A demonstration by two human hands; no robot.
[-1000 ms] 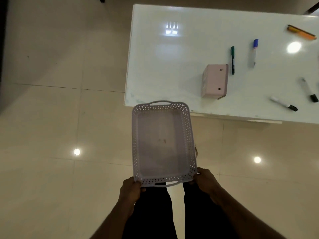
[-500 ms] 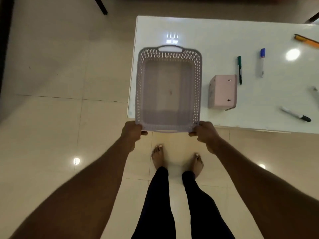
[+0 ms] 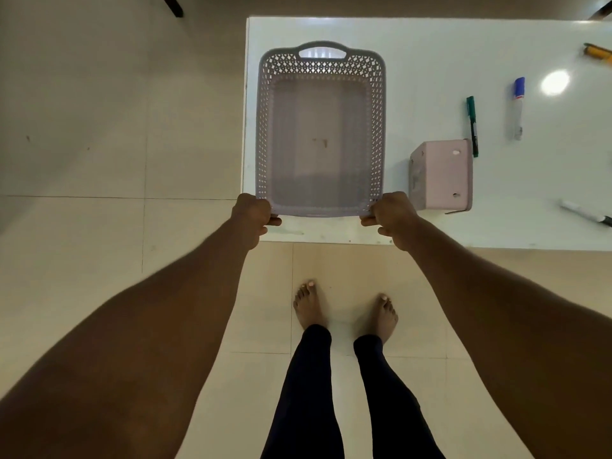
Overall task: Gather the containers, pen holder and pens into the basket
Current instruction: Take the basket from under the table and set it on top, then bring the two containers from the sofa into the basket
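A: Why gripped at the 2 near corners, left hand (image 3: pixel 253 212) and right hand (image 3: pixel 390 215) both curled on the rim?

B: To keep the empty lattice basket (image 3: pixel 320 58) level over the white table (image 3: pixel 414 44), beside the pink pen holder (image 3: pixel 442 175) and green marker (image 3: pixel 472 124), for short reaches.

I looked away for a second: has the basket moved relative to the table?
Yes. The basket, earlier held over the floor short of the white table, now sits over its left end, gripped by the left hand and right hand.
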